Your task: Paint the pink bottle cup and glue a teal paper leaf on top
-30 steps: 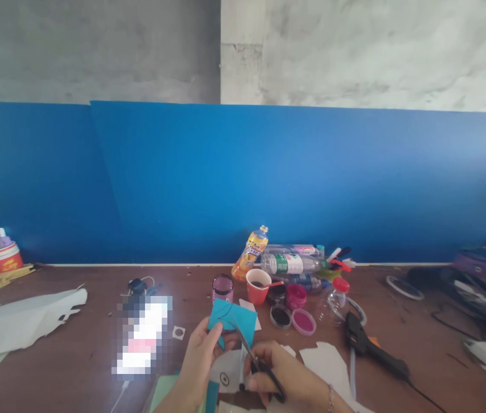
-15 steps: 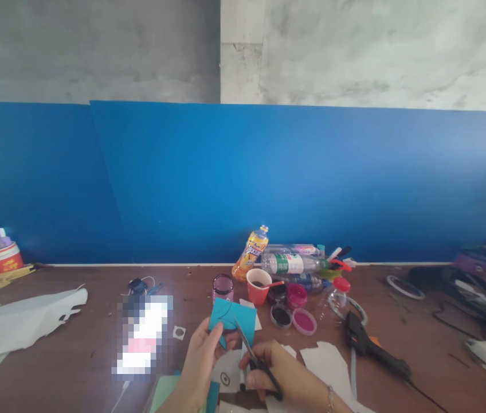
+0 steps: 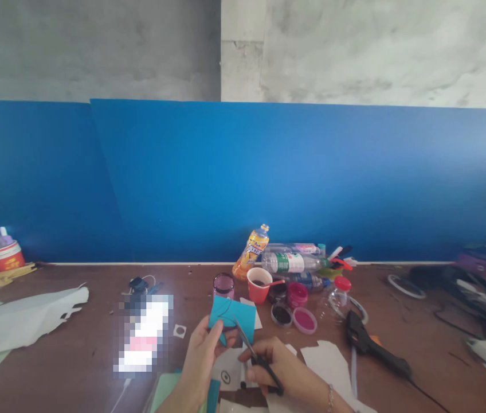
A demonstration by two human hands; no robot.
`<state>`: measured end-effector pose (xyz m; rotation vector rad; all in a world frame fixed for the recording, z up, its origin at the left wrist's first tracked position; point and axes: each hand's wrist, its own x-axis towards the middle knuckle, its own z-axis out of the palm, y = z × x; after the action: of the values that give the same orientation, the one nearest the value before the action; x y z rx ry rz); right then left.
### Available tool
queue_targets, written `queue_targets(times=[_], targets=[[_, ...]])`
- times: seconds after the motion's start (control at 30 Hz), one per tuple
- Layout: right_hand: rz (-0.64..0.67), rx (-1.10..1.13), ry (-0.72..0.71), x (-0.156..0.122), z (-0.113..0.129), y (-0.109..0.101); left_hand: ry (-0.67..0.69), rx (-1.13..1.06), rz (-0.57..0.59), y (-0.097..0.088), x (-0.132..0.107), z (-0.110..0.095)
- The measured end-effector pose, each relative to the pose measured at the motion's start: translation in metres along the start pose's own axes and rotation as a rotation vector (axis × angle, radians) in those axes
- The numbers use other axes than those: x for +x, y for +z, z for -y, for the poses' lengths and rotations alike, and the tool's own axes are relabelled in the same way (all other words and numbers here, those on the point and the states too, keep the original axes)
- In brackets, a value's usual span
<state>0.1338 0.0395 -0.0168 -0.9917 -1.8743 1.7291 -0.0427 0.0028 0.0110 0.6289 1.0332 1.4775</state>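
The head camera, the 1 view here, looks down at a brown worktable [image 3: 75, 350] backed by a blue board [image 3: 243, 183]. At the near edge the left hand [image 3: 202, 358] pinches a teal card [image 3: 231, 314] by its lower left corner, thumb and fingers pressed together on it, and holds it raised and tilted above the tabletop. The right hand [image 3: 288, 373] has its fingers through the black loops of a pair of scissors [image 3: 257, 358] and is closed around them. The blades point up and left and meet the card's lower right edge. Whether the blades are apart or together is too small to tell.

A thin dark curved line shows on the card's face, and the card reads as nearly whole. The cut looks only just begun, with most of the line uncut.

Under the hands lies a white paper cut-out [image 3: 226, 374] with a small ring drawn on it, and more white scraps [image 3: 326, 361] lie to the right. Beyond the card stand a purple jar [image 3: 223, 284] and a red cup [image 3: 258, 285], with open paint pots [image 3: 304, 320] just beside them. Plastic bottles [image 3: 288, 263] lie behind, against the board. A black glue gun [image 3: 369, 344] lies on the table to the right, well apart from both hands.
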Motion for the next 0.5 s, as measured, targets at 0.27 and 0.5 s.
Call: queue_targets(times=[0.27,0.5], targets=[[-0.005,0.004,-0.025,0.0020,-0.0107,-0.0010,0.005,0.002,-0.011,-0.0005,-0.0005,0.0010],[-0.002,-0.033,0.003,0.0003,-0.0033,-0.0011,-0.001,0.006,-0.005,0.0004,-0.0014,-0.0005]])
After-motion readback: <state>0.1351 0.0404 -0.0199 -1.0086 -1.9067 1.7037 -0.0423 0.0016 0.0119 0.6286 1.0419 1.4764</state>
